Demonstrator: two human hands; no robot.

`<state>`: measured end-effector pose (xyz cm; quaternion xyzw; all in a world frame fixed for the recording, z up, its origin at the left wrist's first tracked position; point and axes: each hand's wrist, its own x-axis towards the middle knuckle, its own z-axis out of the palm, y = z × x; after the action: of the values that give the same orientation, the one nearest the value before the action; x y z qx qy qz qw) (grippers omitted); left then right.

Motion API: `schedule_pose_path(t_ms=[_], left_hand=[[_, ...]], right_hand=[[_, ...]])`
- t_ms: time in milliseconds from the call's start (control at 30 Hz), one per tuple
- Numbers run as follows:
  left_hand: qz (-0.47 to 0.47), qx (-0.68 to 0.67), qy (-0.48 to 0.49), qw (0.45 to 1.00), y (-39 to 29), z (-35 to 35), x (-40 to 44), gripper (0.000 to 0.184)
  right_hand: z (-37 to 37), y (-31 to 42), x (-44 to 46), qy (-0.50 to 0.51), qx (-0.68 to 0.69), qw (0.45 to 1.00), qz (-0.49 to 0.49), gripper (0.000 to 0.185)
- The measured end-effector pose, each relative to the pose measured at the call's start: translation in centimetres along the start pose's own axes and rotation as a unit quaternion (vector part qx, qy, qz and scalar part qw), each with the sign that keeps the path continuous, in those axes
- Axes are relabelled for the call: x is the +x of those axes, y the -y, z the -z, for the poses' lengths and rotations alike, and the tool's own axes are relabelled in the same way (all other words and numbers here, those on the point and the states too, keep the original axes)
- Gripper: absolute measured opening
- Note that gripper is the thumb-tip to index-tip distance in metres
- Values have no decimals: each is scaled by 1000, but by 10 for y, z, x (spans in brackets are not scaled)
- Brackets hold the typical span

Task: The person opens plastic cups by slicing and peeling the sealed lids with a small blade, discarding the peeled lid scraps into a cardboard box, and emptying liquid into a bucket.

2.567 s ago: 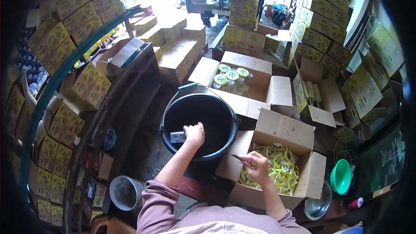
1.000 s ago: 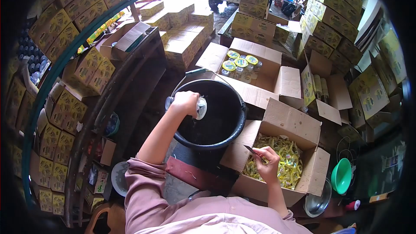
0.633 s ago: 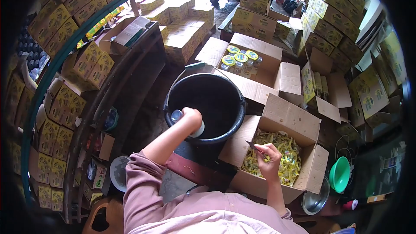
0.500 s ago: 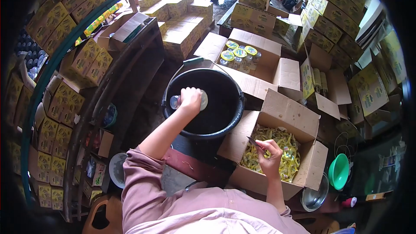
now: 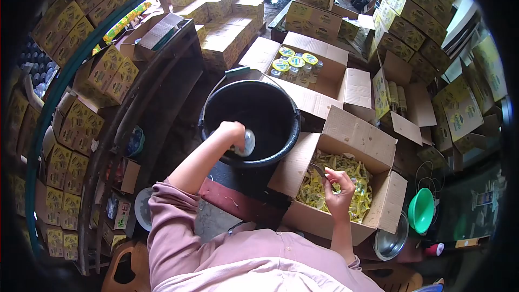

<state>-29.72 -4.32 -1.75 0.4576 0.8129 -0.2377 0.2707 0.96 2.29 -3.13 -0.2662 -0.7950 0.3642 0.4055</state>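
1. Head view, left hand: the left hand (image 5: 231, 134) is wrapped around a clear, glossy container (image 5: 248, 143); its rounded end shows beyond the fingers, while the rest is hidden by the hand.
2. Head view, around that grip: the container lies within the mouth of a round black bucket (image 5: 265, 108), near the rim closest to the person; how deep it sits, I cannot tell. Beyond the grip, the bucket's thin curved handle carries a teal sleeve.
3. Head view, right hand: the right hand (image 5: 339, 189) pinches a thin, dark, narrow blade (image 5: 319, 171) between thumb and fingers, the tip slanting away from the person and to the left.
4. Head view, around that grip: below it, crinkled, shiny yellow strips (image 5: 311, 190) are heaped in an open brown cardboard carton (image 5: 359, 132) with stiff, flat flaps. Farther beyond, a second open carton (image 5: 335, 84) holds clear cylinders with round yellow tops (image 5: 289, 67). To the grip's right sit a smooth green bowl (image 5: 420, 211) and a shiny metal bowl (image 5: 393, 240).
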Motion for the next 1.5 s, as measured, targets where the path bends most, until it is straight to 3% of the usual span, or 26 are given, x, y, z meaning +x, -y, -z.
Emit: schedule_pose_path(t_ms=[67, 100, 167, 200, 300, 333, 367, 433, 467, 600, 633, 700, 800, 833, 967, 1033, 1100, 1167, 1200, 1233, 1300, 1367, 1467, 1500], left_hand=[[31, -54, -181, 982, 4, -10, 13, 39], [32, -35, -220, 974, 2, -9, 7, 41], [-23, 44, 26, 998, 1, 0, -4, 41], [-39, 25, 91, 995, 1, -1, -2, 41], [-1, -39, -103, 994, 8, -2, -6, 47], [9, -69, -229, 971, 9, -12, 5, 46], [4, -57, -243, 968, 8, -15, 9, 48], [-45, -38, 111, 992, 0, 8, -24, 50], [-20, -69, 120, 990, 2, 6, -19, 51], [-17, -52, -81, 995, 1, 5, -22, 47], [-25, -5, 79, 997, -4, 9, -23, 50], [25, -75, 91, 993, -11, 12, -33, 50], [-7, -161, -110, 981, -9, 0, -29, 53], [-19, -230, -205, 951, -9, -7, -29, 56], [-9, -359, -395, 845, -31, -16, -51, 65], [-33, -455, -410, 789, -41, -19, -64, 71], [-98, -634, -364, 675, -60, -22, -84, 65], [-150, -718, -370, 571, -77, -41, -77, 58], [-164, -727, -362, 560, -86, -48, -78, 52], [-230, -765, -340, 496, -99, -57, -79, 41], [-239, -810, -256, 471, -121, -69, -95, 33], [-266, -816, -272, 434, -149, -81, -102, 32], [-285, -782, -310, 459, -186, -88, -124, 41], [-267, -739, -377, 491, -201, -87, -133, 52]], right_hand=[[1, 0, -1, -3, -1, 1000, 1, 29], [1, -2, -2, -3, -4, 1000, 3, 29], [2, -2, -2, -6, -5, 1000, 6, 28], [2, -1, -2, -9, -4, 1000, 8, 28], [7, 1, -5, -20, -9, 1000, 2, 28], [8, 1, -8, -25, -11, 1000, -3, 28], [9, 0, -11, -34, 0, 999, -18, 28], [12, -3, -18, -52, 21, 997, -48, 27], [17, -4, -22, -34, 33, 997, -59, 28], [36, -7, -35, -47, 38, 996, -71, 25], [40, -9, -39, -52, 37, 995, -76, 25], [52, -12, -44, -60, 34, 994, -81, 25], [73, -16, -53, -48, 41, 992, -105, 27], [79, -21, -56, -45, 46, 991, -115, 28], [97, -26, -66, -60, 168, 955, -237, 31], [106, -35, -72, -48, 205, 950, -230, 37], [112, -40, -76, -46, 227, 946, -228, 40], [116, -42, -80, -45, 249, 937, -242, 40], [117, -43, -82, -46, 260, 932, -250, 40], [117, -45, -84, -40, 259, 932, -252, 41], [118, -48, -89, -26, 252, 931, -263, 42], [117, -50, -91, -9, 263, 933, -247, 41], [122, -44, -81, 16, 266, 940, -214, 37], [125, -37, -75, 11, 258, 948, -186, 34]])
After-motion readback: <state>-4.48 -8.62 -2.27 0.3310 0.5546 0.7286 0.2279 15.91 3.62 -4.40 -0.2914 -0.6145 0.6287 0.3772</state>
